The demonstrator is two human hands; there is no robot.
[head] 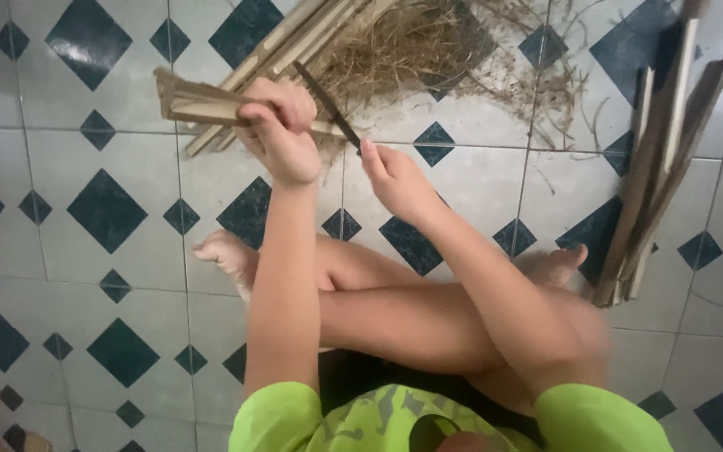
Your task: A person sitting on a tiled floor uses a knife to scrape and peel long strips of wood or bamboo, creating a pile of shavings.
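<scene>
The left hand (280,130) is clenched around a bundle of bamboo strips (202,105), holding it level above the tiled floor (85,276), its free end pointing left. The right hand (395,180) grips the lower end of a dark blade (328,105), which slants up and left to meet the strips just beside the left fist. Beneath the bundle more bamboo slats (294,42) lie on the floor, running diagonally up to the right, beside a loose heap of dry fibres (428,50). A second stack of slats (658,167) lies well apart at the right, near a bare foot (558,264). The person sits cross-legged in a green shirt (311,418). No container shows.
</scene>
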